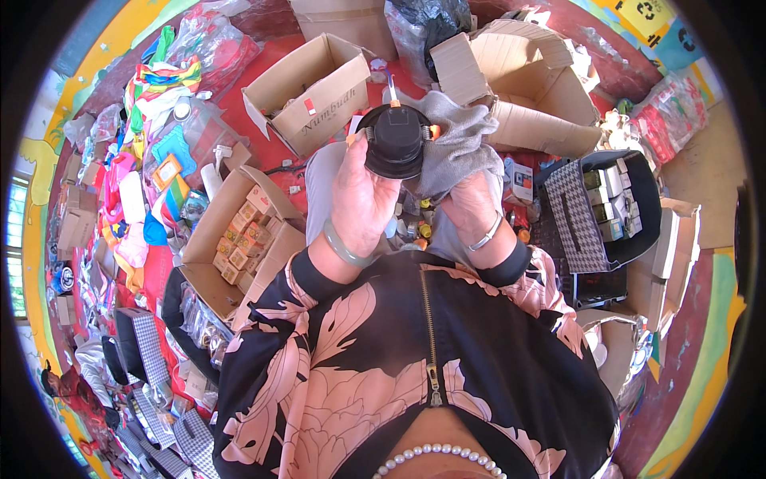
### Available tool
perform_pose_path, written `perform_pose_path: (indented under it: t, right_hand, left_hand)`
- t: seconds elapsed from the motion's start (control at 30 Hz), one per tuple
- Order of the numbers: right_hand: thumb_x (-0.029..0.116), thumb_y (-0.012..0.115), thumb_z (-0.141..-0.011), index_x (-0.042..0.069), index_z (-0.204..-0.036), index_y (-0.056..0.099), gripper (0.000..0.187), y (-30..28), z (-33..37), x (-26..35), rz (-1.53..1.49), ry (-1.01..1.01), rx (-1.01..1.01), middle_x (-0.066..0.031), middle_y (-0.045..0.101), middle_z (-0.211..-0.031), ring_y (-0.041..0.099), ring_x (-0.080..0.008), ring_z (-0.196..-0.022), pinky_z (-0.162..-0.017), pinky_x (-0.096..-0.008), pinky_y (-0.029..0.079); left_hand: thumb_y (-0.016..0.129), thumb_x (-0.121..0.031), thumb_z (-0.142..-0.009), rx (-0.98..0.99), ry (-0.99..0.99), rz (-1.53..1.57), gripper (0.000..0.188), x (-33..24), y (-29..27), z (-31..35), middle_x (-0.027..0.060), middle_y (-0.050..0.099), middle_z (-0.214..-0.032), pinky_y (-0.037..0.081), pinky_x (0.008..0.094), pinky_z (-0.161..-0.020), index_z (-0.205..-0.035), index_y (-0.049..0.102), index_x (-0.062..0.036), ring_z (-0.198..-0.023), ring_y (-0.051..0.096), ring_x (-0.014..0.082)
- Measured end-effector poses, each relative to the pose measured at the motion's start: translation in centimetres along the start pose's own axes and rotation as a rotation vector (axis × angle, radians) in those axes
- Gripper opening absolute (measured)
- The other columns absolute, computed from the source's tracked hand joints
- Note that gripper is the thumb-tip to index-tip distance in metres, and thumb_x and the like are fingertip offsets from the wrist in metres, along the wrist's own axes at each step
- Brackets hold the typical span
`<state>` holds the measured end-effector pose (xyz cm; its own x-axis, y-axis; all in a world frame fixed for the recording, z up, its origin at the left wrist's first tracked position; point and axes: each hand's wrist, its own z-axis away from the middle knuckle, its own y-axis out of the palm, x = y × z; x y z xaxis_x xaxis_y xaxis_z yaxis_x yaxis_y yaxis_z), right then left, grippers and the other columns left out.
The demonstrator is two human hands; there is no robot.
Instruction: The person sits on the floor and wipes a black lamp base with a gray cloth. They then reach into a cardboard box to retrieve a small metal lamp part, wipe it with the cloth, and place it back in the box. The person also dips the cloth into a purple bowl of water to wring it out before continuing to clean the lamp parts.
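A round black recessed downlight (396, 134), with orange-tipped side clips and a short wire at its far end, is held up in front of my lap. My left hand (361, 198) is closed on its near left edge, the thumb lying along the side. Against the lamp's right side bunches a grey cloth (461, 128). My right hand (472, 209) grips this cloth from below, its fingertips mostly hidden by the fabric. Several small yellow and pale items (421, 231) show between my knees, partly covered by my arms.
Left of my lap, an open carton (209, 275) holds several small boxes. Other open cartons stand at the far left (287, 128) and far right (550, 128). A checked black bin (568, 219) of small boxes sits right. Colourful cloths and plastic (132, 199) crowd the left floor.
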<state>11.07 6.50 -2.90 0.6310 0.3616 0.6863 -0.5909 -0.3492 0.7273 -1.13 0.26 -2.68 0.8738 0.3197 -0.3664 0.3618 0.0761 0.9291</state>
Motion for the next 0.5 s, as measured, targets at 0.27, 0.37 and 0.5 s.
perform_pose_path:
  t: [0.27,0.37,0.5]
  right_hand:
    - [0.009,0.055,-0.079,0.002,-0.106,0.052,0.028,-0.3,-3.0,1.3,1.543,-0.709,-0.053,-0.0151,0.058,-0.089,0.058,-0.0295,-0.084,-0.071,-0.0369,0.047]
    - [0.012,0.063,-0.076,0.005,-0.112,0.054,0.038,-2.9,-2.2,2.6,1.512,-0.824,0.125,-0.0102,0.061,-0.100,0.057,-0.0270,-0.091,-0.082,-0.0331,0.044]
    - [0.013,0.067,-0.071,0.006,-0.112,0.055,0.043,-4.1,-2.9,2.3,1.479,-0.709,0.112,-0.0105,0.062,-0.100,0.056,-0.0244,-0.095,-0.087,-0.0330,0.042]
  left_hand:
    - [0.048,-0.023,-0.092,-0.009,-0.025,-0.045,0.030,1.2,0.5,0.5,0.0095,0.059,-0.111,0.046,0.0354,-0.091,-0.112,0.051,-0.0005,-0.101,0.058,0.0198]
    - [0.049,-0.024,-0.092,-0.001,-0.063,-0.090,0.031,0.4,0.9,0.7,0.0096,0.060,-0.110,0.048,0.0362,-0.089,-0.111,0.051,-0.0002,-0.101,0.058,0.0209]
    - [0.050,-0.020,-0.092,0.104,-0.119,-0.084,0.030,0.3,2.1,1.1,0.0108,0.058,-0.113,0.048,0.0393,-0.089,-0.114,0.048,0.0004,-0.105,0.057,0.0236]
